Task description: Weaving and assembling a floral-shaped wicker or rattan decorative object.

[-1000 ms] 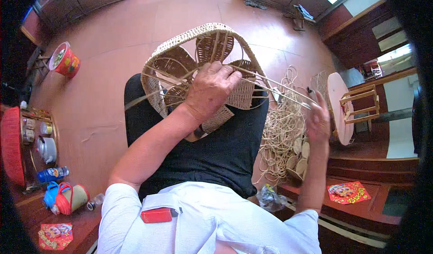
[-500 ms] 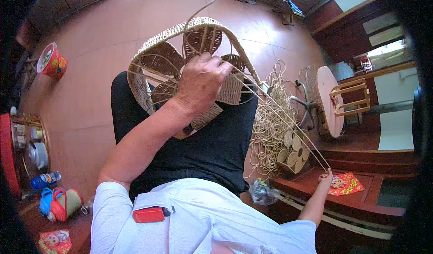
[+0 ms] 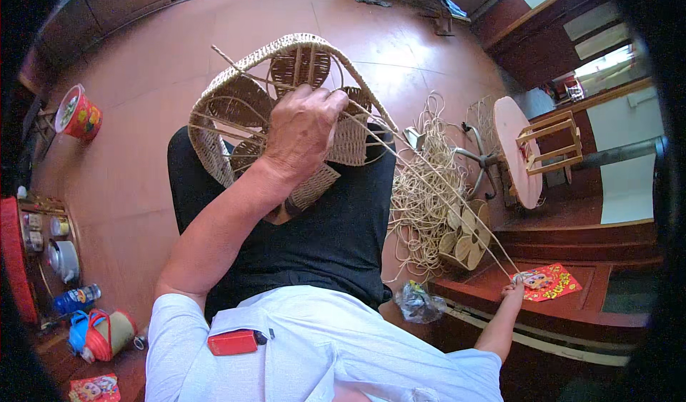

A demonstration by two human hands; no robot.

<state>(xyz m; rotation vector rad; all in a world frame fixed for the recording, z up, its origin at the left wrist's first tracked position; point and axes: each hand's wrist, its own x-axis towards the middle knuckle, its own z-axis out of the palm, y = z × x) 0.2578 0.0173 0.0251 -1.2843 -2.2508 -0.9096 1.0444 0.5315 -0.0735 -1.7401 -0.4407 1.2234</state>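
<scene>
Across my lap rests a woven piece (image 3: 211, 145), its pale braided rim curving around several petal-shaped woven panels with bare ribs between them. Over its middle, my left hand (image 3: 300, 130) is closed with the fingers pinched on a cord, the fingertips partly hidden. A loose cord end (image 3: 227, 56) sticks out past the rim to the left. Two taut strands of cord (image 3: 457, 203) run from the piece to my right hand (image 3: 511, 289), stretched far out to the right and closed on them.
A heap of loose cord (image 3: 427, 180) lies on the floor to the right, beside a flower-shaped wooden piece (image 3: 468, 237). Beyond are an overturned round stool (image 3: 516, 152) and a clear plastic bag (image 3: 418, 303). On the left stand a red tub (image 3: 80, 116) and a jug (image 3: 111, 334).
The loose cord end, which stretched up toward the top, has dropped to the left across the rim. Both hands keep their grip. The whole view has shifted slightly.
</scene>
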